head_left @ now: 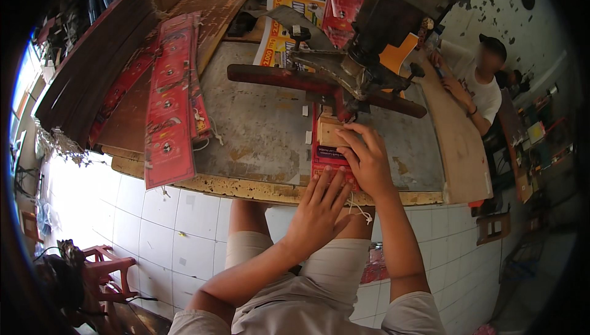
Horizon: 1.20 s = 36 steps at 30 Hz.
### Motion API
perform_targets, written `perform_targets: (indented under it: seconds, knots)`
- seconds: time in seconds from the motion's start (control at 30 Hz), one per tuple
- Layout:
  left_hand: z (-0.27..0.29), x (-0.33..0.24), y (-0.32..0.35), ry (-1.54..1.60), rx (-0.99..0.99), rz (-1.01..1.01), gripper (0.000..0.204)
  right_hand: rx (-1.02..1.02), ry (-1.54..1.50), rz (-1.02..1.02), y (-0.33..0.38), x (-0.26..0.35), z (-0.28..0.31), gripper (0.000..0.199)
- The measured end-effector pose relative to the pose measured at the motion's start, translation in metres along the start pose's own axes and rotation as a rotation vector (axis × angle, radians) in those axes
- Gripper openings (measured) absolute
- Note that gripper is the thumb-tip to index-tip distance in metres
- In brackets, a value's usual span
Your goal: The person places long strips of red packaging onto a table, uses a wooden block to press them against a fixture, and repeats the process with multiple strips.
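A red printed cardboard strip (317, 164) lies on the metal worktop in front of me, with white string (364, 212) hanging at its near end. My left hand (319, 206) rests on that near end, fingers stretched out and lying flat. On the strip's middle part sits a small light wooden block (327, 133). My right hand (369, 163) has its thumb and bent fingers on the block's right side, gripping it. The red lower part of a hand press (345, 104) comes down right behind the block; whether they touch, I cannot tell.
Long red printed strips (169, 101) with strings lie at the left, beside a tall stack of dark sheets (98, 64). The press's long bar (270, 75) spans the worktop. Yellow printed sheets (276, 43) lie behind it. At the right sits another person (479, 83).
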<state>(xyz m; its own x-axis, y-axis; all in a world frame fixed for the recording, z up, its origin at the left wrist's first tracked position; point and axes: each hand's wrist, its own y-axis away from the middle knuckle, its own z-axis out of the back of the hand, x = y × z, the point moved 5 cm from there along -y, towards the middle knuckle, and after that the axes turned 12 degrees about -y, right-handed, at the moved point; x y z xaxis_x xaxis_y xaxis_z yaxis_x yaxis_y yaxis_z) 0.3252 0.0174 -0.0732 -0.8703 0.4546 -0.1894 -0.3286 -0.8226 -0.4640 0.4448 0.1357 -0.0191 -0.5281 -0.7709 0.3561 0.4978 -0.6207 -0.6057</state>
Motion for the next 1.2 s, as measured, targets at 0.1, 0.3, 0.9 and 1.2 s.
perform_targets:
  seconds: [0.1, 0.3, 0.9, 1.2]
  knots:
    - [0.001, 0.0, -0.001, -0.02, 0.002, -0.012, 0.074, -0.004, 0.017, 0.006, 0.001, 0.0, 0.0, 0.044]
    - [0.002, -0.001, 0.001, -0.031, 0.008, -0.019, 0.074, -0.005, -0.004, -0.013, 0.003, 0.001, 0.0, 0.044]
    - [-0.009, 0.04, 0.074, -0.039, -0.278, -0.006, 0.061, -0.005, -0.363, -0.124, 0.086, 0.01, 0.062, 0.039]
    - [-0.058, 0.085, 0.111, -0.348, -0.384, 0.063, 0.066, -0.332, 0.181, -0.548, 0.163, -0.257, 0.237, 0.038]
